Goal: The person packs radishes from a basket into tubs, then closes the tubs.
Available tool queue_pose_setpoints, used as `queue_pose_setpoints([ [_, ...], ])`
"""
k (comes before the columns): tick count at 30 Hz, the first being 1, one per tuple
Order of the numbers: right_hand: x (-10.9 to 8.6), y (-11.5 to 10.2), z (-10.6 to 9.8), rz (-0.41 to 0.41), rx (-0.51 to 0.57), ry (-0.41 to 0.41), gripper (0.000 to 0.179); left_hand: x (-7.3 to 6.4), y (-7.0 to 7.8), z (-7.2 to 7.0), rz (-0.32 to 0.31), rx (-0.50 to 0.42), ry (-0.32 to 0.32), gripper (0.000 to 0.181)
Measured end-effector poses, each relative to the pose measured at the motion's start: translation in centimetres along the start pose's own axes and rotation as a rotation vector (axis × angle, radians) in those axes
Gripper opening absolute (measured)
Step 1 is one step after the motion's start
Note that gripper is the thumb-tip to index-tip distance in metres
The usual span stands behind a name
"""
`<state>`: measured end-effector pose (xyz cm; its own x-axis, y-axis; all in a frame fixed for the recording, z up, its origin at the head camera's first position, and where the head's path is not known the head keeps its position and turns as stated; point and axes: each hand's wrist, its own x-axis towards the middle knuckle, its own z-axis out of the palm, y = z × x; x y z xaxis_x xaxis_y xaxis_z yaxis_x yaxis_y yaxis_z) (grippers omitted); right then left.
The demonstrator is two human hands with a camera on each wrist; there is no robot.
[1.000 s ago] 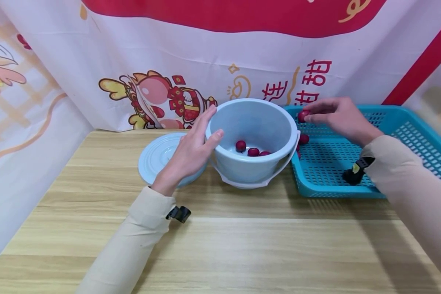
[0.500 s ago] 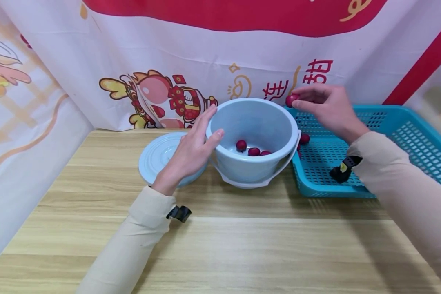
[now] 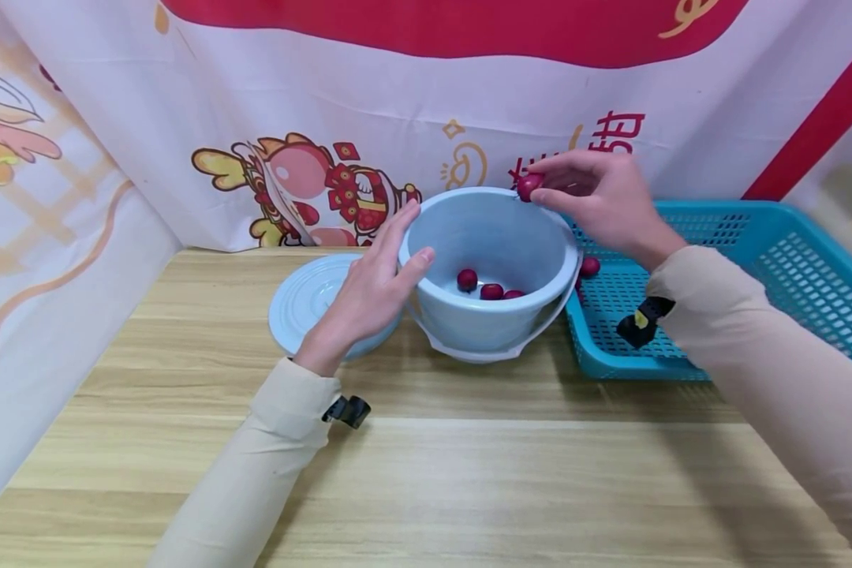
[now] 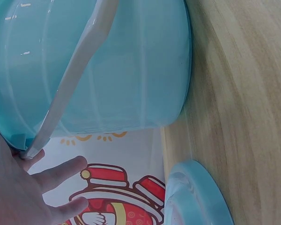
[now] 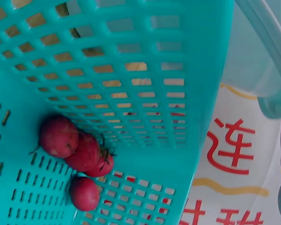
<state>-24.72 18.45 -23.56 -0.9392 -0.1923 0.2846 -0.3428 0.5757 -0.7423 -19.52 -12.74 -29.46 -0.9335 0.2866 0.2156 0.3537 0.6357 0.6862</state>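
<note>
- A big white cloth (image 3: 369, 95) hangs at the back, with red shapes and cartoon pictures on it.
- The wooden table (image 3: 426, 489) has a light brown top with stripy lines.
- A blue-green basket (image 3: 831, 300) full of little holes sits on the right side.
- A pale blue bucket (image 3: 483, 325) stands upright in the middle, just beside the basket. Its top is uncovered, and its white handle (image 3: 472, 360) hangs down in front.
- A round blue lid (image 3: 298, 308) lies flat on the table, left of the bucket, partly behind the left hand.
- The left hand (image 3: 369, 292) rests against the left side of the bucket near the rim. Its fingers are spread wide and straight.
- The right hand (image 3: 610, 201) pinches one red fruit between its thumb and fingers.
- That held fruit (image 3: 528, 187) is by the bucket's back rim in the head view. I cannot tell how high up it is.
- Three small fruits (image 3: 467, 279) show inside the bucket, at the bottom.
- Four more red ones (image 5: 58, 136) sit close together inside the basket, in the right wrist view.
</note>
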Motion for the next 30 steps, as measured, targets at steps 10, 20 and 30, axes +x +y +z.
queue_pose_setpoints([
  [10,0.2,-1.5,2.2,-0.131,-0.138,-0.102,0.045,0.0,0.0,0.1,0.002,0.001,-0.001,0.072],
  [20,0.6,-1.7,3.2,-0.153,-0.137,-0.147,0.040,0.1,0.0,0.1,0.009,-0.004,-0.005,0.073],
  [30,0.6,-1.2,3.8,-0.219,-0.206,-0.173,0.040,0.0,-0.1,0.0,0.015,-0.001,-0.004,0.072],
])
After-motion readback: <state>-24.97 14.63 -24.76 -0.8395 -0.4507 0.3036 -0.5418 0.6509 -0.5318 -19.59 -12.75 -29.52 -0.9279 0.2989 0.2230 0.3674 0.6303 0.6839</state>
